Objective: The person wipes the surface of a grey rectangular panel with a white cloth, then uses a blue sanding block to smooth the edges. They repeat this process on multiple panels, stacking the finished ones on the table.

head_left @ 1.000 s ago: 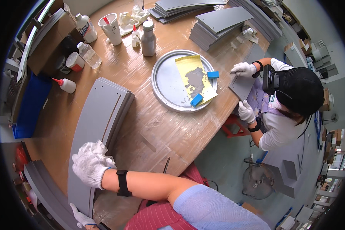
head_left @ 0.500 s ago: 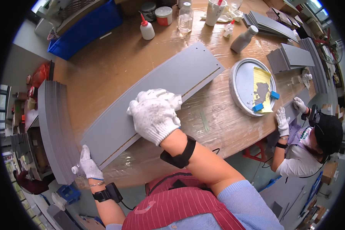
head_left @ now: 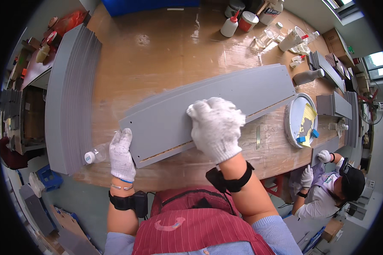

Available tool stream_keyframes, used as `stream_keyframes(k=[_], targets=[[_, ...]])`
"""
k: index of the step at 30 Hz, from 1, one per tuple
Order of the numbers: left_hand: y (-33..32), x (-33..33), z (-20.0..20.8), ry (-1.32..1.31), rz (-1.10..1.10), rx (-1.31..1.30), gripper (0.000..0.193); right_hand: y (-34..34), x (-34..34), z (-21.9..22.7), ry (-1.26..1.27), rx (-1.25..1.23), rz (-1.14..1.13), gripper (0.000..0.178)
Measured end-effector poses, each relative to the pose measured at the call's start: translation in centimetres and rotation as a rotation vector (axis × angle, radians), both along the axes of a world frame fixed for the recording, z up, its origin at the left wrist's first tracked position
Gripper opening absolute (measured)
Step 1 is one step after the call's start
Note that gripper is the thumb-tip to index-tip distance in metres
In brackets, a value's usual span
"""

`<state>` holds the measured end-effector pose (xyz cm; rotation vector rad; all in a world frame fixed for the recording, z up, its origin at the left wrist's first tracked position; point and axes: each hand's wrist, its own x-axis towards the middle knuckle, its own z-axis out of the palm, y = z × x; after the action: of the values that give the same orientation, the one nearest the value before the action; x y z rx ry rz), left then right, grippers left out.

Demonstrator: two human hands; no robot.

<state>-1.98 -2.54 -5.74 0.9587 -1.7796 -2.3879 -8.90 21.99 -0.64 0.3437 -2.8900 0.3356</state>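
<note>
A long grey panel [head_left: 166, 114] with one curved long side, small holes at its ends and a brown groove along the near side lies slanted across the table. More grey edges show beneath its far side. My left hand [head_left: 122, 155], in a white knit glove, grips the panel's left end, fingers together at the corner. My right hand [head_left: 217, 127], in a smudged white glove, is bunched closed on the panel's top near the middle. Whatever it holds is hidden under the fingers. A clear bottle with a white cap [head_left: 90, 157] lies beside my left hand.
A tall stack of curved grey panels [head_left: 68, 102] stands at the left. At the right are a round lid [head_left: 290, 123] with yellow sandpaper and blue blocks, a grey bottle [head_left: 308, 77] and a co-worker [head_left: 334, 182]. A red-tipped white glue bottle [head_left: 230, 26] stands farther back.
The view has shifted, so the panel now appears less steeply slanted. My right hand has moved along the panel's top, remaining closed. My left hand stays at the left end.
</note>
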Motion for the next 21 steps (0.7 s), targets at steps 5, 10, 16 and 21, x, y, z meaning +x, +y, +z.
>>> stream_keyframes(k=[5,10,16,21], targets=[[0.3,-0.3,1.7,0.008,0.018,0.082,0.022,0.6,0.7,0.3,0.075,-0.216,0.046,0.008],[-0.1,0.3,0.2,0.033,-0.028,0.009,0.022,10.1,-0.2,0.0,0.066,-0.014,-0.268,0.009],[-0.2,0.3,0.8,0.031,-0.035,-0.001,0.021,12.2,-0.5,0.1,0.022,0.032,-0.304,0.008],[-0.5,0.1,0.0,0.028,-0.033,0.011,0.022,10.6,0.0,0.2,-0.048,-0.032,-0.201,0.007]])
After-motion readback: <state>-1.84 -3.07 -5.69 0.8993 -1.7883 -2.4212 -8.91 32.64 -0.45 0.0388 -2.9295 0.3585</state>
